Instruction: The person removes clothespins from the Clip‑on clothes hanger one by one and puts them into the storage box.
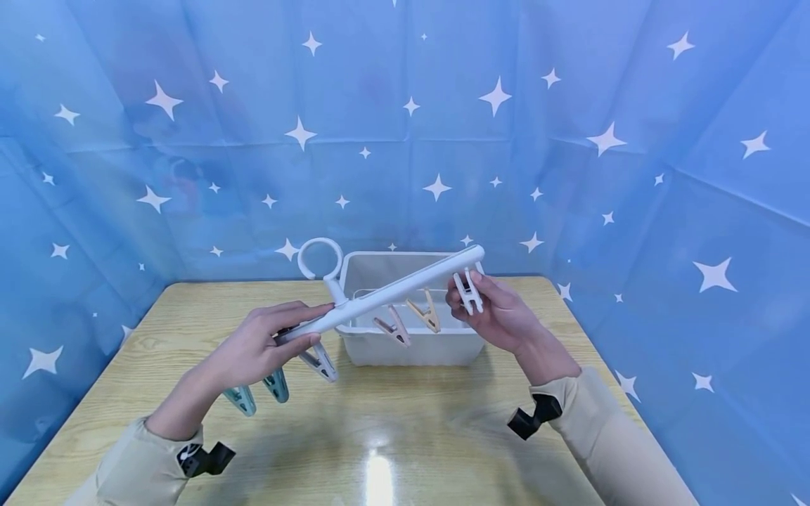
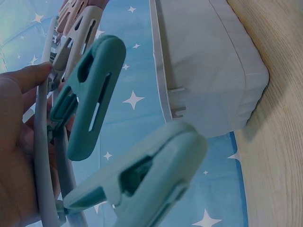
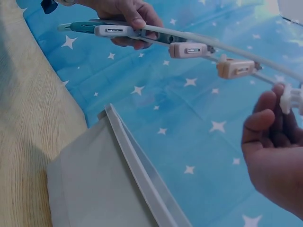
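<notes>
A white clip hanger [image 1: 405,284] with an open-ended ring hook [image 1: 305,263] is held up at a slant, its right end higher. My left hand [image 1: 253,346] grips its lower left part, thumb and fingers on either side of the bar. Under that hand hang a light teal clip [image 2: 163,175] and a darker teal clip [image 2: 97,101], with a greyish clip [image 1: 321,364] beside them. A pink clip [image 1: 395,327] and a yellow-beige clip [image 1: 427,313] dangle farther along the bar. At the raised end my right hand [image 1: 496,316] pinches a white clip [image 1: 470,295] in its curled fingers.
A whitish plastic bin [image 1: 414,349] stands on the wooden table [image 1: 405,422] behind and below the hanger. Blue curtains [image 1: 380,84] with white stars enclose the table at the back and sides. Each wrist wears a small black camera [image 1: 534,416].
</notes>
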A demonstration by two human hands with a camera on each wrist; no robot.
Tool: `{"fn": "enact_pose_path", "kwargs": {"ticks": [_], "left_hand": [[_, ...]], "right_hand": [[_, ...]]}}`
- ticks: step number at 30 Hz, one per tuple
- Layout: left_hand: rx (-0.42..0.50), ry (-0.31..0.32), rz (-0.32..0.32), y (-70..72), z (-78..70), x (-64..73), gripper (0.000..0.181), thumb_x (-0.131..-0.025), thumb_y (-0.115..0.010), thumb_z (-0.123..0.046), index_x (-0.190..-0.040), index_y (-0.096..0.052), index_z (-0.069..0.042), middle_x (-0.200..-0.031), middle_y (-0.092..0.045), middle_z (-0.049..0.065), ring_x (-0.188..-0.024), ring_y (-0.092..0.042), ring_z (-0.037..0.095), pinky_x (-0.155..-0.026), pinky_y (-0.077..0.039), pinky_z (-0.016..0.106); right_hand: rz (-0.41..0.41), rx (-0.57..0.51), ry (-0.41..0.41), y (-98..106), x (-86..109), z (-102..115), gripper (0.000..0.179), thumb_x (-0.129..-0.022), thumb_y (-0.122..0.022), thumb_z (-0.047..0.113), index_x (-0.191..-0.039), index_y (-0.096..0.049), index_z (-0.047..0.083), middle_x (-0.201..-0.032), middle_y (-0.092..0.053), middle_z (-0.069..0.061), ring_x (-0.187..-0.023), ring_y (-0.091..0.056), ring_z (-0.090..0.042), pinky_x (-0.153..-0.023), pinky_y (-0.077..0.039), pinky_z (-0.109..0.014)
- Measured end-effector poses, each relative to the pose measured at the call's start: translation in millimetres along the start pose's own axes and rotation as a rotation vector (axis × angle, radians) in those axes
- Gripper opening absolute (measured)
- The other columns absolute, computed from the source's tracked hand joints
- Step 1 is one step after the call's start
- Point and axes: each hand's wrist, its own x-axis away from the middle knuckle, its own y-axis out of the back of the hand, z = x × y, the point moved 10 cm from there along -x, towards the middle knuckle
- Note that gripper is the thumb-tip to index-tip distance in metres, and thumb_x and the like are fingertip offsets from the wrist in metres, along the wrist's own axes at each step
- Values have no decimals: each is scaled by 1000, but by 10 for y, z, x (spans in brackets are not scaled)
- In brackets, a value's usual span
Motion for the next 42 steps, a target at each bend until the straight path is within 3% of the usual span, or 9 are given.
{"fn": "enact_pose_path", "kwargs": {"ticks": [4,10,15,19,22,26,30,42], "left_hand": [[-5,-11,-6,6,-11,6,48,-98,-65,-20,-145,-54,-28,-113,-66,-8,-76,-60,0,-63,-50,24],[-29,-19,-23,23,-6,11,48,-99,-64,-19,-145,-54,-27,-113,-66,-7,-72,-55,0,-60,-47,22],[-38,-13,-24,27,9,24,48,-99,-63,-20,-146,-53,-28,-111,-65,-9,-69,-52,1,-59,-46,22],[-38,-1,-24,29,21,33,48,-100,-63,-21,-146,-52,-30,-113,-65,-9,-70,-52,0,-60,-46,22],[-42,-19,-44,48,12,34,48,-99,-64,-19,-145,-54,-26,-113,-66,-7,-69,-51,0,-59,-46,22],[-49,-52,-80,84,-9,30,49,-97,-66,-15,-144,-55,-23,-109,-66,-7,-65,-48,0,-57,-43,21],[-36,-43,-87,98,-5,27,50,-96,-67,-14,-144,-56,-26,-104,-64,-10,-62,-46,0,-55,-42,21],[-48,-11,-89,129,24,37,48,-97,-66,-16,-143,-56,-27,-99,-62,-12,-59,-44,1,-54,-41,22]], "right_hand": [[-185,114,74,122,-1,86,28,-108,-43,21,-107,-69,10,-97,-66,1,-87,-60,-10,-80,-47,-22],[-568,553,243,301,88,337,23,-102,-56,12,-90,-73,21,-81,-65,8,-74,-55,-6,-67,-46,-19],[-734,841,348,268,167,511,21,-95,-64,4,-86,-72,21,-72,-61,11,-66,-48,-5,-59,-40,-18],[-758,1030,412,170,188,609,2,-92,-71,6,-93,-71,6,-78,-60,10,-69,-50,-7,-59,-39,-18],[-766,1116,407,142,186,640,12,-91,-72,11,-100,-72,2,-85,-62,10,-73,-54,-8,-61,-42,-18],[-779,1094,311,212,168,610,23,-94,-71,20,-108,-73,3,-81,-63,9,-70,-52,-8,-60,-42,-19],[-783,1049,228,281,162,576,29,-95,-69,26,-112,-72,3,-78,-61,9,-69,-49,-9,-59,-41,-20],[-769,1042,147,354,170,531,31,-97,-66,31,-115,-70,6,-79,-58,7,-71,-50,-10,-63,-44,-22]]}}
